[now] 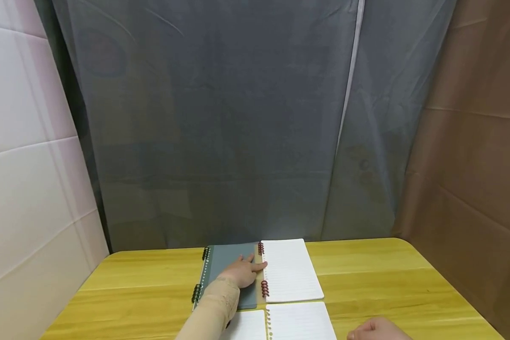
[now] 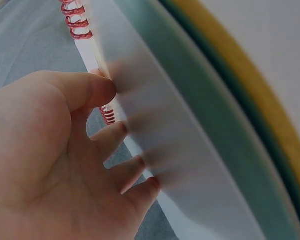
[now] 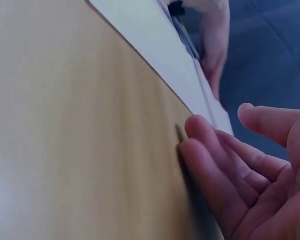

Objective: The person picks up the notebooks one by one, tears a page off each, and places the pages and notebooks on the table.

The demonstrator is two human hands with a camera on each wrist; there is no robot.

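Loose sheets lie nearest, at the table's near edge, between the two forearms: lined, punched along one side, two side by side. Right hand rests just right of them on the table. Right wrist view: fingers relaxed and lightly bent, their sides against the wood, palm up-turned, grasping nothing.

Left hand well ahead of the right, sleeve in beige. It lies flat on the binder, a grey-green cover opened out to the hand's left. Fingertips reach the spine strip where red rings stand; a second cluster of rings sits beyond the fingertips, further from the person. Black rings show on the binder's outer edge, left of the wrist.

Left wrist view: fingers spread and nearly straight, tips slipped under the edge of a translucent sheet; they show blurred through it. Thumb bent, lying at the ring line, beside the red rings. No clear pinch visible; hand pressing rather than gripping.

Lined page lies to the right of the left hand's fingertips, attached at the red rings, flat on the table.

Grey curtain hangs beyond the table; brown panel off to the right side, pale wall to the left.
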